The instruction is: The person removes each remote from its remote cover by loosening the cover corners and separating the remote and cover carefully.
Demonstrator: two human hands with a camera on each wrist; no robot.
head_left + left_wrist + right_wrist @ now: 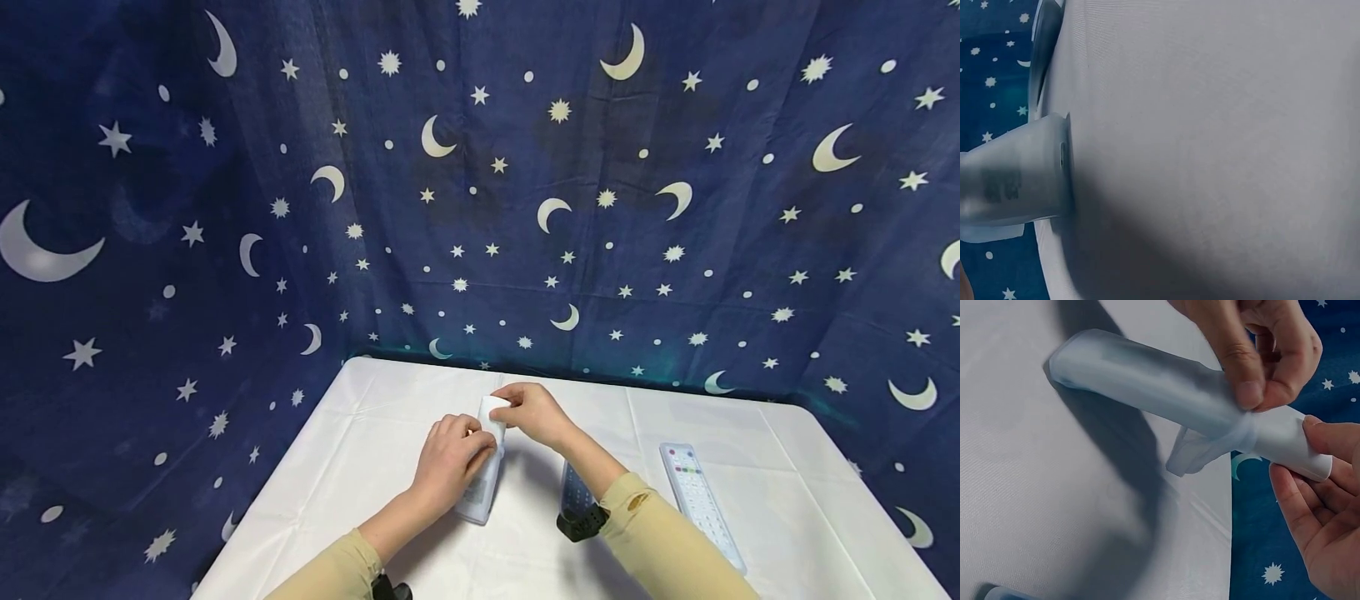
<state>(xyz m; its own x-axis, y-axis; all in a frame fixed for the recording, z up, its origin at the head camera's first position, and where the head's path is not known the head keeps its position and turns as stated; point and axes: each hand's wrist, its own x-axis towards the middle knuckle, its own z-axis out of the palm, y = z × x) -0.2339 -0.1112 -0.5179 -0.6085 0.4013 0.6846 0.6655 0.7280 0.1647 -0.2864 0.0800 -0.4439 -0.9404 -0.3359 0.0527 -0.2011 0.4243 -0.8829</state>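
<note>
A white remote control (492, 411) sits partly inside a translucent soft cover (477, 497), tilted over the table. In the right wrist view, my right hand (1329, 512) holds the bare white end between thumb and fingers. Higher up there, my left hand (1260, 356) pinches the cover near its open edge, and a loose flap (1188, 450) of it hangs below. From the head view, the left hand (450, 458) is nearer and the right hand (534, 414) is at the far end. The covered end (1022, 175) shows at the left of the left wrist view, with faint dark marks through the cover.
A dark remote control (576, 490) lies on the white-clothed table (360, 442), partly behind my right forearm. Farther right lies a white remote control with coloured buttons (701, 500) in a clear cover. A dark blue curtain (510, 208) with moons and stars hangs behind the table.
</note>
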